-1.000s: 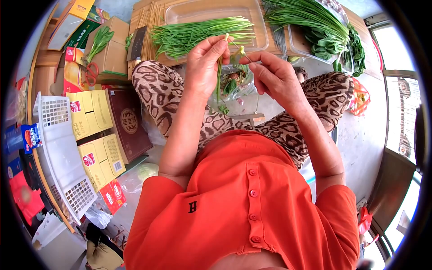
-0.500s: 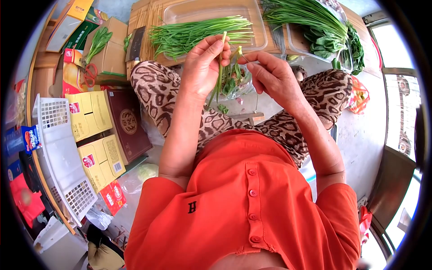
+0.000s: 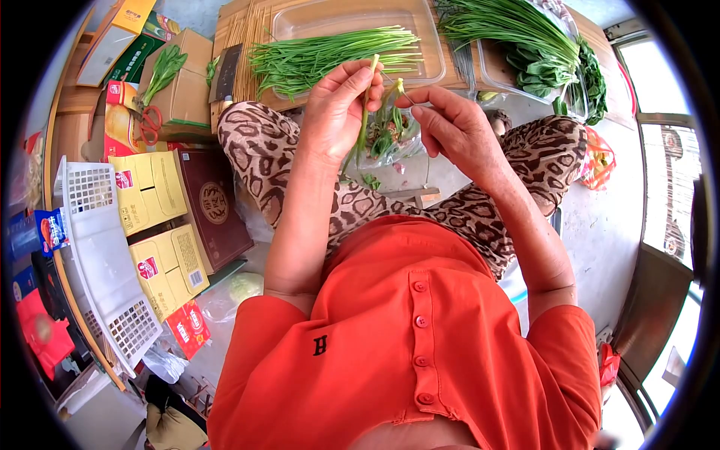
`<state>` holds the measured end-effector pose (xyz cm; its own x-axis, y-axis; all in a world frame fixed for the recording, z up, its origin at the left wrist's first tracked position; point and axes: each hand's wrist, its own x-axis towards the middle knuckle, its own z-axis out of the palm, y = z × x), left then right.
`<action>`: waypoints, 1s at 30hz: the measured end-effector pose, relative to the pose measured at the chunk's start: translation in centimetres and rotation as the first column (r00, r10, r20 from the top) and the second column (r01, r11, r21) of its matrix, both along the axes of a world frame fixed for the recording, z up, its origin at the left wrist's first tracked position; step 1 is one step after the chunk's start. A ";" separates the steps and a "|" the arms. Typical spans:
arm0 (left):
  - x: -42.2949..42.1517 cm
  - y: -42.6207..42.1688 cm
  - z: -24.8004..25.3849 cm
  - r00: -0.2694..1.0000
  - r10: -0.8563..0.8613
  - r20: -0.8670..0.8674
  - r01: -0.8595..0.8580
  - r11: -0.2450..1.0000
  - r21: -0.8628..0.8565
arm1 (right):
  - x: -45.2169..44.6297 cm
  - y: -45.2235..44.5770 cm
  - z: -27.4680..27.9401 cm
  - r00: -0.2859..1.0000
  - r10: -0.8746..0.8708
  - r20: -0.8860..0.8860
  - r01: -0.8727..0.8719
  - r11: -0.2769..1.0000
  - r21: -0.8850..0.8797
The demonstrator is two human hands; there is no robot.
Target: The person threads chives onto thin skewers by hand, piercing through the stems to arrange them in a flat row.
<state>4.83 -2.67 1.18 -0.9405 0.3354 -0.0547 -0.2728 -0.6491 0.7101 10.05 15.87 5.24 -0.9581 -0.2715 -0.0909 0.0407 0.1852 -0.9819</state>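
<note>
My left hand (image 3: pixel 339 105) pinches a green stalk (image 3: pixel 365 120) upright, its pale end sticking up above the fingertips. To the right, my right hand (image 3: pixel 450 124) has thumb and forefinger closed on a thin skewer (image 3: pixel 407 97) that reaches toward the left hand. A pale yellow-green piece (image 3: pixel 399 85) sits at the skewer, with leaves hanging under it. Below the hands is a clear bag (image 3: pixel 401 150) of green and brown scraps. Behind them, long green stalks (image 3: pixel 337 56) lie across a clear plastic tray (image 3: pixel 352 15).
More long stalks (image 3: pixel 502 34) and leafy greens (image 3: pixel 540 67) lie at the back right. A knife (image 3: pixel 228 71) and wooden sticks (image 3: pixel 251 37) are left of the tray. Red scissors (image 3: pixel 151 124), a cardboard box (image 3: pixel 187 82) and a white basket (image 3: pixel 101 255) stand at the left.
The stalk in my left hand now hangs at a slightly different slant, and the leaves beneath the skewer have shifted. Both hands have stayed nearly in place, still pinching.
</note>
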 end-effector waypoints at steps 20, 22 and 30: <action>-0.3 -1.1 0.5 0.997 -0.078 -0.021 0.074 0.984 -0.165 | 0.5 0.5 0.6 0.998 0.004 -0.060 0.004 0.991 0.137; -0.3 -1.2 0.8 0.994 -0.106 -0.009 0.103 0.977 -0.187 | 0.5 0.5 0.6 0.998 0.006 -0.058 0.002 0.990 0.140; -0.3 -1.5 0.7 0.984 -0.179 -0.006 0.173 0.960 -0.219 | 0.3 0.4 0.3 0.998 0.013 -0.057 -0.007 0.994 0.107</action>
